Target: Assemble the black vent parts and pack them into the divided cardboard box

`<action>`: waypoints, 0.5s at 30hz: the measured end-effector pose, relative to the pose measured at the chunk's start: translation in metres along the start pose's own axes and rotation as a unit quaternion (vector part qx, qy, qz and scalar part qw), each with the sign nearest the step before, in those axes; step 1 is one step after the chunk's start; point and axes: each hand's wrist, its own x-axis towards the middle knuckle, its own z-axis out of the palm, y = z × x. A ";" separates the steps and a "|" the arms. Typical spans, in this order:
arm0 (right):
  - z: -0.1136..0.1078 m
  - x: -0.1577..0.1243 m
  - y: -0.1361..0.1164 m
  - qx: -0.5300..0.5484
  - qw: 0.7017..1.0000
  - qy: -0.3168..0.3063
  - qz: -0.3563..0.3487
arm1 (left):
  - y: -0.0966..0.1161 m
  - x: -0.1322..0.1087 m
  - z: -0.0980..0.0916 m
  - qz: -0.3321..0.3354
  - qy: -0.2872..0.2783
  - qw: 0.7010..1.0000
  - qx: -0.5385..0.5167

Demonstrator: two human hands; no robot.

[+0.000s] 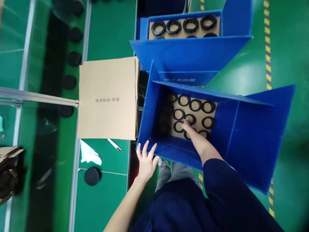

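Navy shirt [171, 209] cloth filled the bottom edge. Cardboard sheets [107, 100] lay stacked at left. Next came the left hand [146, 164], fingers spread loosely at the blue box's [224, 125] near left corner, grasping nothing. Inside the box, black rings sat on brown card [200, 124]; the right hand [187, 125] reached one ring [194, 120], its grip too hidden to tell.

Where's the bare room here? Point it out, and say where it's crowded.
Bare: the green bench beyond the cardboard stack, between metal rail and bench edge; also its stretch below the black disc.

Crowded: between stack and disc, where a white cloth and slim white item lie; and inside the blue box, with black rings around the right hand.
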 end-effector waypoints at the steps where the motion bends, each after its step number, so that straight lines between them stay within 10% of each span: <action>1: 0.018 0.002 0.001 -0.001 1.000 -0.018 0.023 | 0.000 -0.002 0.002 -0.004 0.001 1.000 0.005; 7: 0.078 -0.001 0.009 0.010 0.992 -0.049 0.112 | -0.012 -0.016 0.002 -0.003 0.017 0.999 0.031; 15: 0.075 0.003 0.053 0.051 0.975 0.025 0.217 | -0.017 -0.016 0.010 0.006 0.060 0.998 0.026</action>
